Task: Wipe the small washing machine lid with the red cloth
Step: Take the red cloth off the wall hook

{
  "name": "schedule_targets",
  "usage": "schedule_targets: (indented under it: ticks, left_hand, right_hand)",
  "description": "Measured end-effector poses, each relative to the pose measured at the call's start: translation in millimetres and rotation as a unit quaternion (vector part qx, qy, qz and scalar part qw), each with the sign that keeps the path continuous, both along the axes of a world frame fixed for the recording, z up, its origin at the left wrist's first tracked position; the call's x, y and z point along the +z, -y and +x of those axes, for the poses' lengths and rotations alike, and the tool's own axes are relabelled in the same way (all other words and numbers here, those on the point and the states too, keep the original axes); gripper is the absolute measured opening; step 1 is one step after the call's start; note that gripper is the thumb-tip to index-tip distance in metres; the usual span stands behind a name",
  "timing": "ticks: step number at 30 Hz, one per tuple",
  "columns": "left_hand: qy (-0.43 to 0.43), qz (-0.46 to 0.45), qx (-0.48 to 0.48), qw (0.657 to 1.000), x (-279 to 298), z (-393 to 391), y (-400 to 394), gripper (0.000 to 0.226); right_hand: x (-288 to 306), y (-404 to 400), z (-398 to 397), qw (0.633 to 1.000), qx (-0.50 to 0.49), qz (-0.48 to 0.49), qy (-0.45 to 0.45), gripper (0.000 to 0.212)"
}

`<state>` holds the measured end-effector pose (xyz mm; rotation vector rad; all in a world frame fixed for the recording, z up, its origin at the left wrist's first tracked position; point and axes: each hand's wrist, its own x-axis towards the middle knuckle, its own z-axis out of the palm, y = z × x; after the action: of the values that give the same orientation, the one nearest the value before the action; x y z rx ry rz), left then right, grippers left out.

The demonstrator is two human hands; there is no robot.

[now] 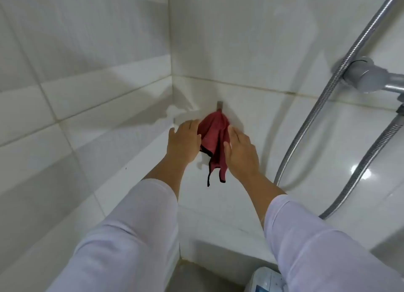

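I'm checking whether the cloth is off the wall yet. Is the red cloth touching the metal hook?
Touching. The head view shows the red cloth gathered to a peak that hangs from the metal hook on the tiled wall.

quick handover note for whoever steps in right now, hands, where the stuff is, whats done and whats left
Left hand: open, fingers straight, against the left side of the red cloth.
Right hand: open, fingers straight, at the cloth's right side. Neither has a grip on it that I can see.
The cloth hangs from a small hook on the tiled wall, its black-edged corners dangling.
The washing machine shows only as a white corner at the bottom edge, under the right sleeve.
Done: hands have reached the cloth.
Left: take it off the hook, bring it down, wipe the lid.
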<state>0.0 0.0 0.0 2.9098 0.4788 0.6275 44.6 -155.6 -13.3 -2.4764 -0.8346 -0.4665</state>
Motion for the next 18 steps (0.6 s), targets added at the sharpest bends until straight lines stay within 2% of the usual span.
schedule_targets:
  ticks: [4,8,12,14,18]
  left_hand:
    - [-0.015,-0.086,0.023,0.996,-4.1,15.0,-9.9,0.042]
    - [-0.002,-0.109,0.022,0.994,-3.4,21.0,-16.1,0.031]
    - [0.042,-0.172,0.004,0.984,-1.3,14.5,-25.0,0.029]
    - [0.055,-0.201,0.001,0.978,2.0,10.1,-30.0,0.03]
    - [0.077,-0.211,0.016,0.974,17.1,4.2,-36.0,0.032]
  right_hand:
    - [-7.2,-7.0,9.3,0.996,-0.004,0.073,-0.054,0.049]
    - [-11.3,-10.2,17.7,0.978,-0.009,0.175,-0.111,0.041]
    - [-9.6,-10.1,21.7,0.977,-0.04,0.163,-0.131,0.02]
    - [-4.9,-8.8,20.7,0.974,-0.045,0.17,-0.141,0.016]
    - [8.7,-4.3,20.6,0.961,-0.059,0.202,-0.178,0.004]
